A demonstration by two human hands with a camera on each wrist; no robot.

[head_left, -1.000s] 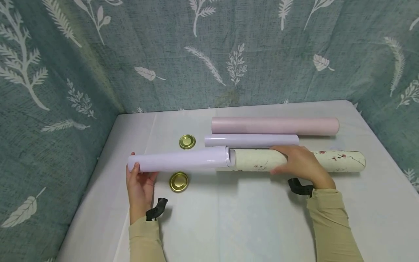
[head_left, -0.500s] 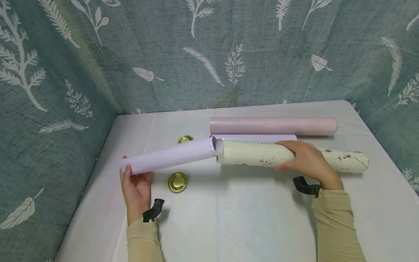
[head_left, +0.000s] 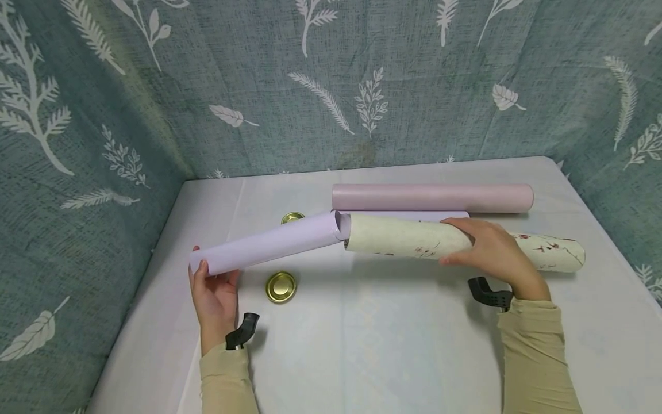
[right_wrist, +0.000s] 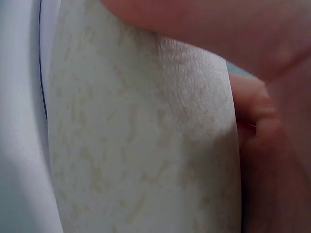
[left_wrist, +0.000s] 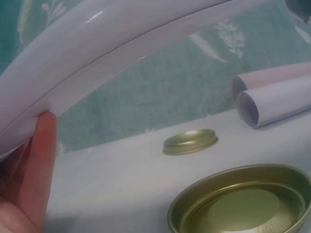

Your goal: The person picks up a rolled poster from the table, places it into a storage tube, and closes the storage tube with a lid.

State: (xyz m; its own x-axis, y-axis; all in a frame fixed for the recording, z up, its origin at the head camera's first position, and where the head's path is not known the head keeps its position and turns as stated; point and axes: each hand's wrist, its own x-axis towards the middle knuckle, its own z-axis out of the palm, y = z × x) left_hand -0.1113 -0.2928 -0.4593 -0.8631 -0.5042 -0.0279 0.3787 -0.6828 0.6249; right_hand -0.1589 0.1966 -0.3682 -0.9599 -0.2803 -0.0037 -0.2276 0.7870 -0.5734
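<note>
My left hand pinches the left end of a glossy pale lavender paper roll, which slants up to the right. In the left wrist view a finger presses against its underside. The roll's right end meets the open left end of a cream floral wallpaper roll, and a lavender curl shows at the opening. My right hand grips the cream roll round its middle, thumb on the near side. Its left end is raised above its right end. The right wrist view is filled by the cream surface and fingers.
Behind, a pink roll lies on the white-covered table, with a second lavender roll partly hidden before it. One gold lid lies in front of the held lavender roll; another gold lid is partly covered behind it.
The left hand has moved slightly left, tilting the lavender roll upward to the right. The right hand has lifted the cream roll's left end and shifted slightly right. Both hands keep their holds.
</note>
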